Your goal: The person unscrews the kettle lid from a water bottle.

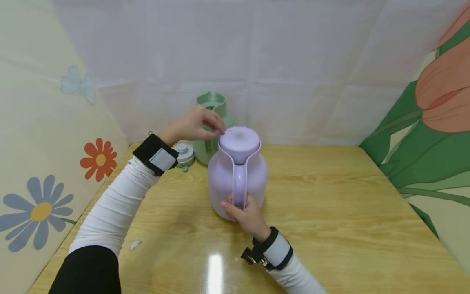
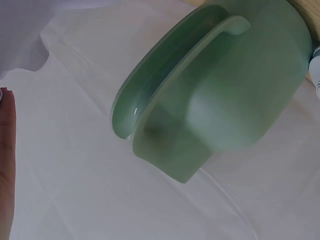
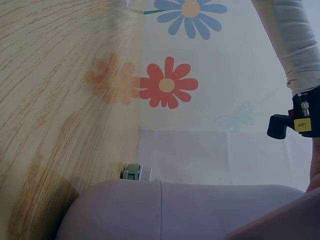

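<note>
A lilac thermos jug stands upright on the table, its handle facing the camera and its round lid sitting in the neck. My left hand reaches to the lid's left edge, where thumb and fingers pinch a small lilac part of it. Low on the handle, my right hand holds on, with the thumb across its near side. The right wrist view has the jug's body large along the bottom. Behind the left hand stands a green thermos jug with an open top, its rim close in the left wrist view.
A pale grey-and-green stopper lies on the table beside the green jug. A small white scrap is near the table's left front. A white sheet hangs behind, with flower-printed panels at the sides.
</note>
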Motion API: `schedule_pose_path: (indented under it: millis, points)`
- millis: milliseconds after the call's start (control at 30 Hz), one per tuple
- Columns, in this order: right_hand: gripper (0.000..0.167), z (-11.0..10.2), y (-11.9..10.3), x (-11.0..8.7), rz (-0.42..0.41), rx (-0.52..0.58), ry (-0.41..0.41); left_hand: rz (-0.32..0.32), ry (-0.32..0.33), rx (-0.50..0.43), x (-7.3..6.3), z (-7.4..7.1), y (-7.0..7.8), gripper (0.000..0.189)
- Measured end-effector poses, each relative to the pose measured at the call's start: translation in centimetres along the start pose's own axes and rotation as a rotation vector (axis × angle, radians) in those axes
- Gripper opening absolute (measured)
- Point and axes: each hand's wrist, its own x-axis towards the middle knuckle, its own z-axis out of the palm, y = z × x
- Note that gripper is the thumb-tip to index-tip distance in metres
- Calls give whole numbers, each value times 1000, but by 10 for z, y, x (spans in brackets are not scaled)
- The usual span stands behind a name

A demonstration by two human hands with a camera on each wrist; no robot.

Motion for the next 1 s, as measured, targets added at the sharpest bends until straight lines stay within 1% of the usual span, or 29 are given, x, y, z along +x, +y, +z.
schedule_pose_path:
  millis: [133,200,400,533,733,1000]
  points:
    - [19,1,0,1,0,-4,0,-40,1,49,-7,1,8,12]
    - [20,1,0,2,-1,-8,1,-45,14,83,-10,2,11,11]
    - [20,1,1,3,-4,-21,10,-38,80,163,-18,8,20,9]
    - [20,3,3,3,-3,-17,14,-40,130,188,-23,13,25,8]
    - [21,5,3,3,5,-12,18,-50,213,218,-28,23,38,6]
    - [20,7,2,4,12,-26,26,-37,276,281,-32,35,49,7]
